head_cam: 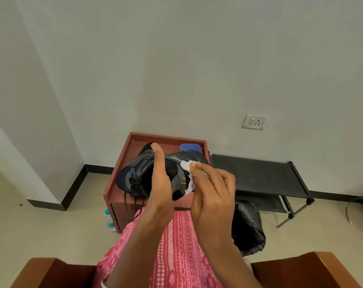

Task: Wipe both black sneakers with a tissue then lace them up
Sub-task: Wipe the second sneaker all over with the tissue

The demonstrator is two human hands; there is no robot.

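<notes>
Left hand [159,183] gripping sneaker [132,173], fingers hidden, right hand [211,192] holding tissue [187,165]

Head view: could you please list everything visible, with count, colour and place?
sneaker: one, black-grey, held above the side table
tissue: one, white, on the sneaker's side
side table: one, red-brown, against the wall
blue object: one, on the table's far side
rack: one, black, right of the table
bag: one, black, floor by the table
bottle: one, clear, floor left of the table
socket: one, white, wall
left hand: one, grips the sneaker
right hand: one, holds the tissue against it
</notes>
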